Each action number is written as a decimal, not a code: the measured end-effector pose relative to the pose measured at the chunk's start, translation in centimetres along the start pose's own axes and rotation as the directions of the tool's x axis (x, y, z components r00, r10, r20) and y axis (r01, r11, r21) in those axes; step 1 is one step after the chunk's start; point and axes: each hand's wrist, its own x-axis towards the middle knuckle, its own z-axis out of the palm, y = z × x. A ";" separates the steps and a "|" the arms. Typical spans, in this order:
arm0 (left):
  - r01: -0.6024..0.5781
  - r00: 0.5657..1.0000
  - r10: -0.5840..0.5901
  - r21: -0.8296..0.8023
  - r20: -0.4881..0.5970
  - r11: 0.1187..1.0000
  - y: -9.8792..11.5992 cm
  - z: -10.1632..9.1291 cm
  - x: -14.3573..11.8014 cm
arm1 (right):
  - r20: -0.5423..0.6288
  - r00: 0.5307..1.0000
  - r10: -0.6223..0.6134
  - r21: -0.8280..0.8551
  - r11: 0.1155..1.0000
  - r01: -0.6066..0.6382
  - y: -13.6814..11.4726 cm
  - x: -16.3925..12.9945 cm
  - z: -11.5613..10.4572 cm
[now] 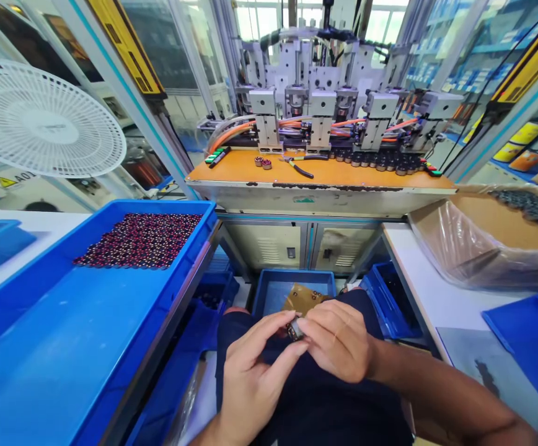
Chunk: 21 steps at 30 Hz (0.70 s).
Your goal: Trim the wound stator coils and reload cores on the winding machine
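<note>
Over my lap, both hands hold one small round metal motor part (294,329), dark with a grey side and a hint of copper colour. My left hand (256,371) pinches its left side between thumb and fingertips. From the right, the fingers of my right hand (336,339) are closed against the same part and cover some of it. Below and beyond the hands, a blue bin (262,291) on the floor contains a brown sheet (301,297) with several tiny parts on it.
A large blue tray (55,334) with rows of red-and-black wound parts (143,241) stands left. Ahead, a machine's orange ledge (232,170) bears pliers (300,166), two reddish parts (263,162) and a row of dark parts (380,161). A plastic-lined carton (459,241) sits right.
</note>
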 end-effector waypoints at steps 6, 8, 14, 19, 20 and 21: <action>-0.084 0.996 0.084 -0.007 0.040 0.996 -0.6 -0.6 0.2 | 0.056 0.961 0.270 0.250 0.928 -0.275 -1.0 0.9 -0.7; -0.120 0.992 0.121 -0.014 0.043 0.993 -0.7 -0.7 0.1 | 0.048 0.952 0.302 0.317 0.899 -0.301 -1.2 1.2 -0.8; 0.122 0.992 -0.118 -0.115 0.047 0.986 0.2 -0.8 0.3 | 0.104 0.870 0.481 0.500 0.731 -0.464 -1.7 1.5 -0.9; 0.117 0.993 -0.115 -0.113 0.024 0.987 0.1 -0.6 0.3 | 0.100 0.924 0.370 0.417 0.827 -0.377 -2.0 1.3 -0.4; 0.099 0.995 -0.098 -0.104 0.021 0.990 0.1 -0.6 0.3 | 0.083 0.934 0.347 0.381 0.855 -0.351 -2.0 1.3 -0.3; 0.087 0.996 -0.085 -0.104 0.021 0.991 0.0 -0.6 0.3 | 0.069 0.940 0.334 0.355 0.872 -0.336 -2.0 1.3 -0.3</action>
